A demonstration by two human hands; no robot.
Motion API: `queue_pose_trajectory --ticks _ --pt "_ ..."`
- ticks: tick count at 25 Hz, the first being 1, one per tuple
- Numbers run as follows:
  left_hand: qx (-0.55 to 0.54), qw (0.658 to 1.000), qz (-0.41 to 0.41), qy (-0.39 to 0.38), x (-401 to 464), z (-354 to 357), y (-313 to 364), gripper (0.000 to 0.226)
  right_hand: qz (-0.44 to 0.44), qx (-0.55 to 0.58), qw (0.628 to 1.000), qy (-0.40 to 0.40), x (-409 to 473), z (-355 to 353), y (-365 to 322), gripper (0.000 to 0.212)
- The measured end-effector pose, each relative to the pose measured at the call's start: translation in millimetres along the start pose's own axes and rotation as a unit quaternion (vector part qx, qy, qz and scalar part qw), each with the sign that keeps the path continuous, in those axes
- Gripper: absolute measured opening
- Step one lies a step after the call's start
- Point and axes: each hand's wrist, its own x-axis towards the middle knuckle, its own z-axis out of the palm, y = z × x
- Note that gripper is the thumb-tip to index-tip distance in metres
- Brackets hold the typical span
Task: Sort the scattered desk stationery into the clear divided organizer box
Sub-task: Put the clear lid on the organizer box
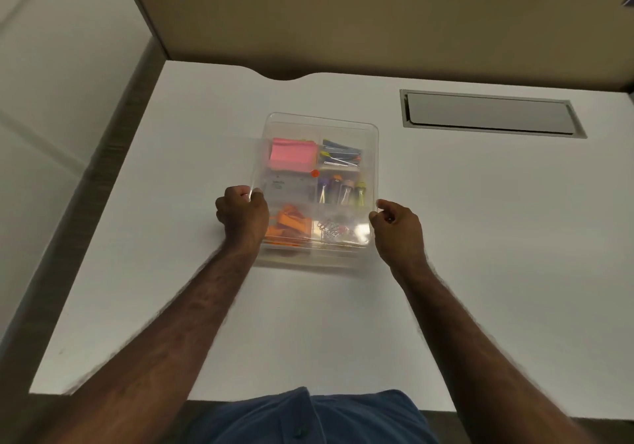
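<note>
Head view shows the clear divided organizer box (320, 189) on the white surface (480, 237), mid-desk. Left hand (242, 212) and right hand (398, 229) each take a curled grip on opposite side edges, probably to steady or seat a lid; stationery sits sorted inside.

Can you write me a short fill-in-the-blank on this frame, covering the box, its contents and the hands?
1. The pink sticky notes lie in the far ____ compartment of the clear organizer box.
2. The paper clips share the near row with the ____ clips.
3. The left hand and the right hand grip opposite ____ of the box.
4. The box rests on the ____ desk.

Missing words: left; orange; sides; white
</note>
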Motion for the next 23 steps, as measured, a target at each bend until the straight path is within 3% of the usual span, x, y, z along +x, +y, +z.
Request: queue_pose_trajectory --ticks 10,19,23 --pt "0.017 0.998 0.039 -0.038 0 -3 -13 0.029 0.011 -0.019 1.0 0.011 -2 -1 12 0.038" --pt "-0.007 0.995 0.067 -0.068 -14 -30 -38 0.024 -0.033 -0.079 0.996 0.025 -7 1 20 0.039" --pt "-0.039 0.994 0.022 -0.101 -13 -43 -47 0.012 0.005 -0.05 0.999 -0.004 -11 -2 25 0.046"
